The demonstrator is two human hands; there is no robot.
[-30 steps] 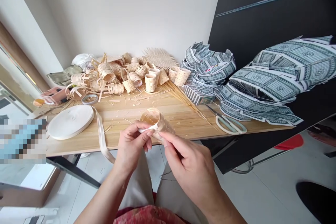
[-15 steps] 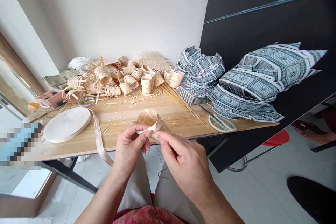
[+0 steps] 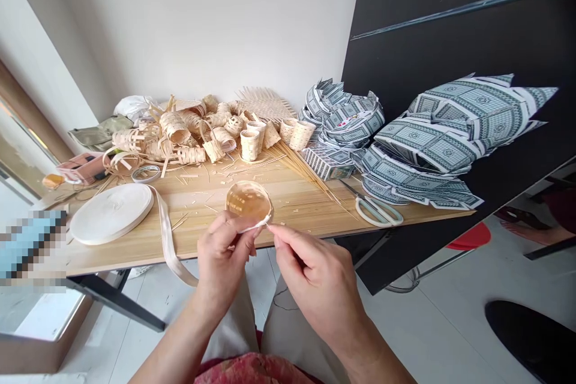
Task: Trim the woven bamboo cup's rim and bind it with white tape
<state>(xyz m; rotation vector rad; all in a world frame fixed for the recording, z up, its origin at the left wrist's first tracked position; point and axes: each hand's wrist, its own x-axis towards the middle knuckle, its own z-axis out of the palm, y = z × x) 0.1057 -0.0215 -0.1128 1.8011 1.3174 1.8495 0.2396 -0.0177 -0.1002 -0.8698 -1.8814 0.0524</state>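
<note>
A small woven bamboo cup [image 3: 248,199] is tipped so that its open mouth faces me, just above the table's front edge. My left hand [image 3: 225,246] grips its near rim, thumb and fingers pressed on a strip of white tape [image 3: 260,223] along that rim. Beside the rim, my right hand [image 3: 315,264] is closed in a pinch. A thin, needle-like thing [image 3: 269,226] shows between its fingertips and the tape; it is too small to make out fully. A dark thread [image 3: 281,300] hangs loosely over my lap below.
A large roll of white tape [image 3: 112,214] lies on the left, its loose end draping off the wooden table [image 3: 202,192]. Woven cups [image 3: 175,129] are piled behind, near thin bamboo sticks [image 3: 310,174]. Scissors [image 3: 378,211] and folded patterned-paper pieces [image 3: 432,144] are on the right.
The cup has turned so its mouth faces me more, and it sits slightly further left. My right fingertips have come slightly away from the rim, still pinched.
</note>
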